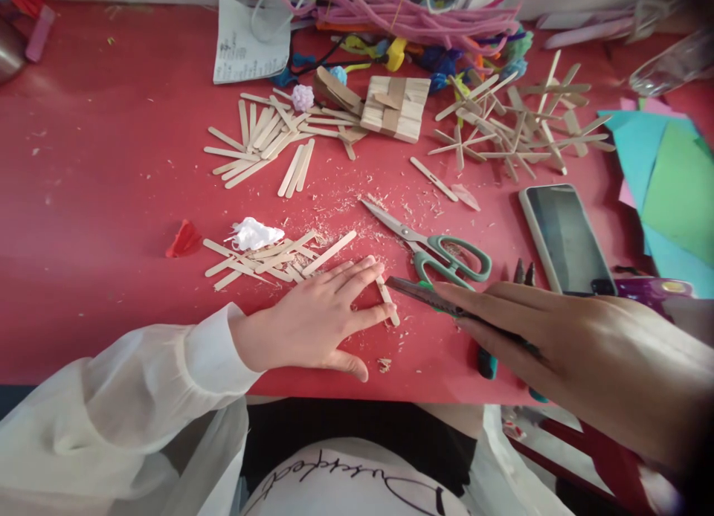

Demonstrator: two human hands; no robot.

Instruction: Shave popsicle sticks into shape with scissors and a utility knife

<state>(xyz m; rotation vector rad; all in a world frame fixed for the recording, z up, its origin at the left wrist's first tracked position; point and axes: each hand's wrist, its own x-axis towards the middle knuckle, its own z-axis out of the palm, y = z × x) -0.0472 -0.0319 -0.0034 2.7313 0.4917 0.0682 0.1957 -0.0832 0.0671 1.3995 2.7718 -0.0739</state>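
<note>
My left hand, in a white sleeve, lies flat on the red table with its fingers spread. Two of its fingertips press on a short wooden craft stick. From the right comes my right hand, closed around what looks like a utility knife. The knife's dark tip points left and ends close to the stick, and its handle is mostly covered by the fingers. Beyond the knife lie green-handled scissors, blades apart. Pliers with dark teal handles are partly hidden beneath my right hand. Wood shavings surround the stick.
Loose craft sticks, a bundled pack and star-shaped stick pieces lie further back. Pink pipe cleaners are along the wall. A phone and coloured paper are on the right. Cut sticks are beside white tissue.
</note>
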